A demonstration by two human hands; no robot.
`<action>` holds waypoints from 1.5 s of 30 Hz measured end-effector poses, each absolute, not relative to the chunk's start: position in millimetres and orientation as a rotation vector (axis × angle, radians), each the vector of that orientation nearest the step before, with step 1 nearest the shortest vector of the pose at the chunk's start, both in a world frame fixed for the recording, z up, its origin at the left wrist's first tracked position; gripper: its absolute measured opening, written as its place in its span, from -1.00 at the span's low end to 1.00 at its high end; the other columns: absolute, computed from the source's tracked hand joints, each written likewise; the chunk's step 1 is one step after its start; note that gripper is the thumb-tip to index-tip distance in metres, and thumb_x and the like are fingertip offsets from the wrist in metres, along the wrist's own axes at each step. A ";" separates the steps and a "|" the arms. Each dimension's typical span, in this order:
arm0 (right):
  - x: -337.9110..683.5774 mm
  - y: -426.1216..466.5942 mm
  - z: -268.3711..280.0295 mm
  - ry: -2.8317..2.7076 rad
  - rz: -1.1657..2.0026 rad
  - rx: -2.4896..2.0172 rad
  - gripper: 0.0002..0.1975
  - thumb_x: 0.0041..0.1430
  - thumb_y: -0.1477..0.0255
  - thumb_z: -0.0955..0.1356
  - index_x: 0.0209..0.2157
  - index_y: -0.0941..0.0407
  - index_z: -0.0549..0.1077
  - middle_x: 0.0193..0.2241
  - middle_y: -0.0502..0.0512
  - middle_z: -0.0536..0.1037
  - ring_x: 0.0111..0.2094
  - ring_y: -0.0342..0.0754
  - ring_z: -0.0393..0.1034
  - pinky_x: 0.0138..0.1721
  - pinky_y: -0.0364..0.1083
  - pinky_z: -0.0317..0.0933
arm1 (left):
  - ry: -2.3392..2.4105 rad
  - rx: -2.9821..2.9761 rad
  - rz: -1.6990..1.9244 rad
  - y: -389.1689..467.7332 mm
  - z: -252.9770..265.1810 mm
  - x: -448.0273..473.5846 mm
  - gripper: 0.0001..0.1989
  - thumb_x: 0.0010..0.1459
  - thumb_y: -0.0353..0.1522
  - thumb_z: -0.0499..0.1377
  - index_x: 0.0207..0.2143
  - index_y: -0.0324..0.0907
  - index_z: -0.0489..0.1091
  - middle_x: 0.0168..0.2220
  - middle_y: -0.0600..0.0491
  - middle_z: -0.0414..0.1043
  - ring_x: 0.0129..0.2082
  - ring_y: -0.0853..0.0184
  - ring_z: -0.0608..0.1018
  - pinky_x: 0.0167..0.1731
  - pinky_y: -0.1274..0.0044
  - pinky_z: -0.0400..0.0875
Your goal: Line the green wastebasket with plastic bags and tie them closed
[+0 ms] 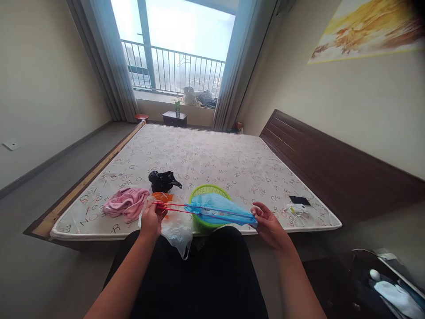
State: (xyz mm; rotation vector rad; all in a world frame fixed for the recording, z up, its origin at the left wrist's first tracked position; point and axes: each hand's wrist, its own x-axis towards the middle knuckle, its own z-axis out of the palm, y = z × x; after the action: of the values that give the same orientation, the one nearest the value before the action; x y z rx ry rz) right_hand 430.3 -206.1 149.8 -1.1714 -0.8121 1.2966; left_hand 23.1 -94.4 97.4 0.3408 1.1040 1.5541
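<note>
A blue plastic bag (219, 208) is stretched sideways between my two hands, in front of a green plastic basket (206, 227). My left hand (153, 220) is closed on the bag's red drawstring (174, 208), which is pulled taut. At the other end, my right hand (268, 225) pinches the bag's blue end between thumb and fingers. Below my left hand hangs a clear plastic bag (177, 232) with an orange part (162, 198) at its top. Behind these lies a crumpled black plastic bag (163, 180).
A pink cloth (126, 204) lies on the bare mattress (206, 155) at left. To the right are a black phone (299, 200) and a white charger with cable (298, 208). A dark headboard (325, 150) runs along the right wall. A nightstand (174, 119) stands at the far side.
</note>
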 end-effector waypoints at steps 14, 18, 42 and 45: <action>419.7 -186.1 109.7 -1.420 0.657 -1.928 -0.36 -0.22 0.60 0.31 0.00 0.05 0.53 -0.36 -0.03 0.41 -0.36 -0.10 0.34 -0.25 -0.11 0.25 | 1.059 0.418 1.628 -98.9 107.4 29.2 -0.77 -0.01 -0.29 0.31 -0.31 -0.19 0.40 -0.41 0.14 0.47 -0.44 0.43 0.53 -0.40 0.59 0.45; 413.5 -180.9 109.8 -1.252 0.665 -1.944 -0.75 -0.11 0.50 0.32 -0.30 0.05 0.48 -0.51 -0.07 0.36 -0.46 -0.08 0.34 -0.36 -0.09 0.29 | 1.046 0.452 1.647 -102.2 116.2 30.1 -0.73 -0.02 -0.25 0.32 -0.31 -0.19 0.40 -0.43 0.14 0.47 -0.46 0.43 0.53 -0.40 0.58 0.45; 392.1 -188.0 151.5 -0.256 1.235 -0.934 -0.63 -0.04 0.54 0.56 -0.22 0.04 0.43 -0.42 -0.11 0.54 -0.36 -0.18 0.52 -0.32 -0.19 0.48 | 0.541 0.366 1.367 -125.9 150.6 36.8 -0.43 0.27 0.05 0.11 -0.12 -0.27 0.57 -0.05 -0.22 0.61 0.08 -0.03 0.58 -0.04 0.24 0.55; 389.2 -188.7 154.5 -0.294 1.244 -0.969 -0.58 -0.07 0.51 0.57 -0.19 0.05 0.42 -0.53 -0.20 0.40 -0.59 -0.31 0.28 -0.55 -0.32 0.27 | 0.523 0.374 1.344 -126.9 149.3 38.1 -0.42 0.25 0.07 0.12 -0.13 -0.27 0.58 -0.09 -0.21 0.62 0.02 -0.01 0.61 -0.01 0.21 0.53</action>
State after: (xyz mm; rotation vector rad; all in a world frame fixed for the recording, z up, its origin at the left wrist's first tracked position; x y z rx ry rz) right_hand 389.2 -188.7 154.5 -0.9688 -0.2939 1.2439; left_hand 38.1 -126.9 149.3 0.3741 0.5234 1.3437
